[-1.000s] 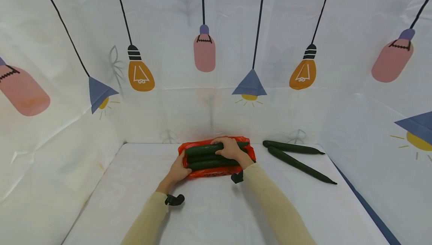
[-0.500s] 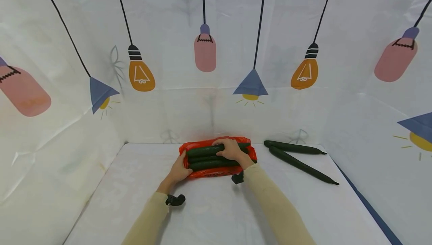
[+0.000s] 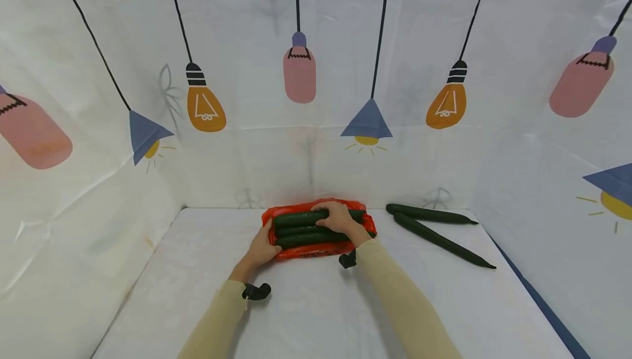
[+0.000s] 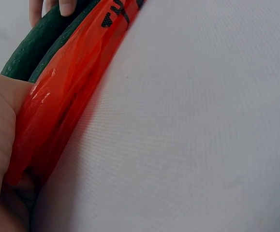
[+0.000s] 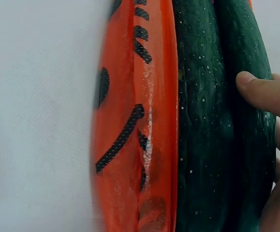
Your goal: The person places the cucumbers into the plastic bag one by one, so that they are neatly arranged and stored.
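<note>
Several dark green cucumbers point(image 3: 311, 240) lie side by side in a red plastic bag point(image 3: 308, 250) with black print, at the table's far middle. My left hand point(image 3: 260, 246) holds the bag's left end; in the left wrist view its thumb lies over the red plastic point(image 4: 57, 106) and a fingertip shows under it. With the right hand point(image 3: 340, 220) I grip the farthest cucumber point(image 3: 298, 219) from above. The right wrist view has the thumb point(image 5: 256, 89) on the near side of that cucumber and fingers curled round its far side. The bag's underside is hidden.
Two more long cucumbers, one behind point(image 3: 432, 214) and one in front point(image 3: 439, 241), lie to the right of the bag, meeting at their left ends. The white table point(image 3: 306, 309) ends at a back wall sheet point(image 3: 237, 167) printed with lamps.
The view has shifted very slightly. Both hands, the bag and the cucumbers stay as they were.
</note>
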Demonstrator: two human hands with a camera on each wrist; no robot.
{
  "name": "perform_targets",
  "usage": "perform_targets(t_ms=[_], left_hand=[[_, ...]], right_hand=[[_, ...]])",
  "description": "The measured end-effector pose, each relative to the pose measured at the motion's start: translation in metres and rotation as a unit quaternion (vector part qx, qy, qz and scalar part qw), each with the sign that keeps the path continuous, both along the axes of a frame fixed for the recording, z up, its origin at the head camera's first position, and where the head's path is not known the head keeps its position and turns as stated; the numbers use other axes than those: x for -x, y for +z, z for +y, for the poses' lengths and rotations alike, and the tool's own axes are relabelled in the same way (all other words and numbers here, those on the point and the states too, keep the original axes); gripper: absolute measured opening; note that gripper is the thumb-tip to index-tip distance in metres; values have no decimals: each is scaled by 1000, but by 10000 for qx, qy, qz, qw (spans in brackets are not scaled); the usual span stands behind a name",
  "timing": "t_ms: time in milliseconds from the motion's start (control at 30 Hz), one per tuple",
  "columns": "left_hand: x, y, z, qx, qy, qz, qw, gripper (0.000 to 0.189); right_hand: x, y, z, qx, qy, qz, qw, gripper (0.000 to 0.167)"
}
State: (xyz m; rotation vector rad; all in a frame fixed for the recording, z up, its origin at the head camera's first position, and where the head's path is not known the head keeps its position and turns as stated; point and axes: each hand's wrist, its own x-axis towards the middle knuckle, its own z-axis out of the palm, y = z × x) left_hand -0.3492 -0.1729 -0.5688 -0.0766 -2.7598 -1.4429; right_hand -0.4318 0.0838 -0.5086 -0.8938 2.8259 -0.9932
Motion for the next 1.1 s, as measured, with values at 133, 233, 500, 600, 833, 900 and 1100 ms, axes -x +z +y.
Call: perform_targets(t_ms=[133,233,500,600,833,900,1100], left_hand=[[0,0,0,48,-9,-26,10000,98],[1,0,1,93,-14,-15,10000,98],[-1,1,2,62,-101,60,9999,98],[0,-2,2,97,-72,106,9999,98],[-2,-1,1,166,-185,70,9997,99],[-2,0,2,129,-126,68,9998,99],[-1,-2,1,162,-71,109,9998,98]], right_hand=[[-1,-1,2,193,-61,201,9996,35],[-1,-1,5,364,-98,357,9987,33],[1,-3,20,587,-106,566,9966,26],[-2,0,33,729,-132,460,9962,23],[-12,-1,71,656,-432,655,9948,21],[-13,-1,83,647,-542,845,9928,21],[-16,-5,121,1023,-1153,1267,9799,20]])
